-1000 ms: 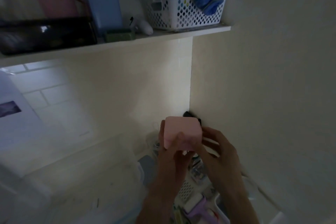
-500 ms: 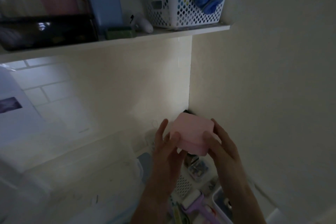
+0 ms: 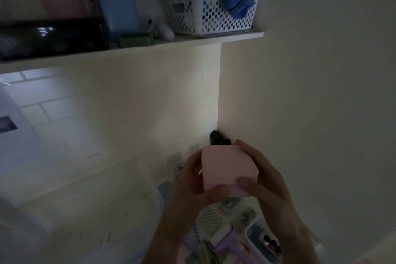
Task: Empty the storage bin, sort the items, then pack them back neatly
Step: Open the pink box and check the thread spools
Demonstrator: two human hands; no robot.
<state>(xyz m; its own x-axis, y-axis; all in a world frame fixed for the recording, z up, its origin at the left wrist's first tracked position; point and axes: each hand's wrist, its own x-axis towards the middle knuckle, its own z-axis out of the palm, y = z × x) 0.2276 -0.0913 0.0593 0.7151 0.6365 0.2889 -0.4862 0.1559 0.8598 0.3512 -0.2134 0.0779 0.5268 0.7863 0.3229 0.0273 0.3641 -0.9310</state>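
A pale pink cube-shaped box (image 3: 227,167) is held up in front of the wall corner, in dim light. My left hand (image 3: 192,184) grips its left side, thumb curled under the lower front edge. My right hand (image 3: 265,180) wraps its right side, thumb on the lower front corner. Below the hands lie sorted small items (image 3: 216,240): a white perforated basket (image 3: 209,218), a lilac-handled roller (image 3: 225,240) and a small clear container (image 3: 263,240) of dark bits.
A wall shelf (image 3: 150,46) overhead carries a white perforated basket (image 3: 212,17) of plush toys, a blue book (image 3: 115,0), a pink cup (image 3: 60,0) and a black case (image 3: 51,36). The right wall (image 3: 310,92) stands close. A dark object (image 3: 216,138) sits in the corner.
The pink box has been turned in both hands and tilted, so that a broad face now points toward me. My hands shifted their grip lower on it.
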